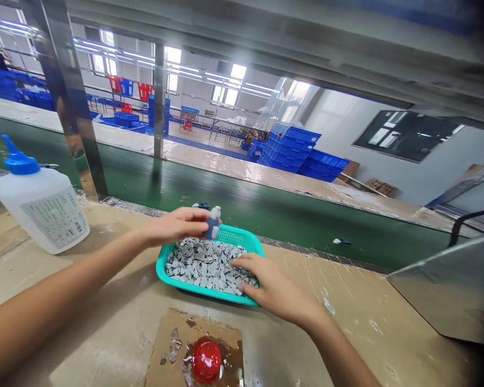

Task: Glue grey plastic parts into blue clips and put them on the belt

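Left hand (177, 226) holding a small part (213, 227), right hand (268, 277) among pieces in a basket

We look down at a tan worktop (105, 333). Our left fingers pinch the part, blue-grey with a pale top, upright above the far rim of a turquoise plastic basket (210, 293). Our right fingers are parted over the small pale grey pieces (205, 263) at the basket's right end; nothing shows gripped between them and the thumb. For this reach, we would do best to lift a single piece by its edges rather than scoop, with little weight on the rim, as the basket might slide. A light, steady pinch should suit the part. A glossy red dome (207, 360) sits on wet-looking cardboard (165, 336) in front; we should keep our forearms off it.
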`<action>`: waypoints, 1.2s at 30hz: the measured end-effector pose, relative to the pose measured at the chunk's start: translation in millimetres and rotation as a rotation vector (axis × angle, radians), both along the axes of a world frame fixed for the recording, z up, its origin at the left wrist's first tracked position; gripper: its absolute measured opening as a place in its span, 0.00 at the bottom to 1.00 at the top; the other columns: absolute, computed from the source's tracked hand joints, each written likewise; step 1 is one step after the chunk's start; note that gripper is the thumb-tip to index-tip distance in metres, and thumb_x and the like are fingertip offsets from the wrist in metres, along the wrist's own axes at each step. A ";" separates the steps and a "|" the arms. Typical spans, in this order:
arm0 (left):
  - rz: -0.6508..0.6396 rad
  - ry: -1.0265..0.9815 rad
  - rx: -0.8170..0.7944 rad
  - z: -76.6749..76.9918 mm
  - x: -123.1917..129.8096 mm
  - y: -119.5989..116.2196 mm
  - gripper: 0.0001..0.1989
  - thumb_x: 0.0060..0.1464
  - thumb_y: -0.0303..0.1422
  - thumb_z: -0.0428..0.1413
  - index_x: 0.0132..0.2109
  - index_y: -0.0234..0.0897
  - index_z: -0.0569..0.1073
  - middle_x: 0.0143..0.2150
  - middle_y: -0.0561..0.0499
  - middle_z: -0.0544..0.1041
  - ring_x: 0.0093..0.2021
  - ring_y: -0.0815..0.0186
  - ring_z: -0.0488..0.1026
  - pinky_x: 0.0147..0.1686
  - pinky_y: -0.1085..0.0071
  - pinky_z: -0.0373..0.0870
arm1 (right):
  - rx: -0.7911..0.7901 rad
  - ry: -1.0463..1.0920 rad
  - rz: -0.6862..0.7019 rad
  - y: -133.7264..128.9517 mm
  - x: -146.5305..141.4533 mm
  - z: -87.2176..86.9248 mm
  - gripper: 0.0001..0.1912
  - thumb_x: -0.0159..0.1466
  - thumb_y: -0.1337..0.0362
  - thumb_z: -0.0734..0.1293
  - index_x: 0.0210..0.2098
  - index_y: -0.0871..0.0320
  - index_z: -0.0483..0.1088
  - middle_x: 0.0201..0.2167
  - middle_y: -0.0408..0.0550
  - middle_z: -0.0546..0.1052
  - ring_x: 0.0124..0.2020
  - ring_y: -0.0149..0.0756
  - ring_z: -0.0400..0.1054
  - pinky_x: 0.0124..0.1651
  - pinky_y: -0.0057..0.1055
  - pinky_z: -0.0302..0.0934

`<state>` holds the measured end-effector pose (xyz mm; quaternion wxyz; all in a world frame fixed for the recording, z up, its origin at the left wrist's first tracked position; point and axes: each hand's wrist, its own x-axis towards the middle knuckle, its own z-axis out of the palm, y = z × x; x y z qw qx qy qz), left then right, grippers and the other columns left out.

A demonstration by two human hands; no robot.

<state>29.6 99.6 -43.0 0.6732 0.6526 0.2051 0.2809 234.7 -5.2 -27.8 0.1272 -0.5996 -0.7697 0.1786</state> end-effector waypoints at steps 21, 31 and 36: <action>0.390 0.822 0.691 -33.4 10.0 134.5 0.13 0.53 0.35 0.51 0.44 0.33 0.68 0.47 0.45 0.68 0.48 0.61 0.64 0.49 0.56 0.59 | 0.092 0.097 -0.004 16.9 -4.8 -15.2 0.09 0.44 0.79 0.58 0.18 0.59 0.56 0.19 0.39 0.62 0.22 0.29 0.55 0.25 0.24 0.48; 0.556 0.254 0.256 0.1 18.9 62.3 0.10 0.48 0.24 0.40 0.39 0.37 0.58 0.28 0.54 0.61 0.27 0.71 0.66 0.29 0.72 0.65 | 0.112 0.630 -0.114 10.7 3.3 -17.4 0.11 0.50 0.62 0.64 0.19 0.58 0.56 0.25 0.48 0.67 0.30 0.35 0.65 0.31 0.30 0.63; 0.207 0.047 -0.016 12.6 27.1 -28.6 0.08 0.46 0.28 0.47 0.36 0.39 0.57 0.27 0.57 0.61 0.20 0.76 0.58 0.21 0.78 0.58 | 0.044 0.911 -0.191 -6.9 -7.0 -14.0 0.14 0.47 0.64 0.69 0.32 0.59 0.64 0.26 0.45 0.70 0.27 0.33 0.66 0.28 0.29 0.65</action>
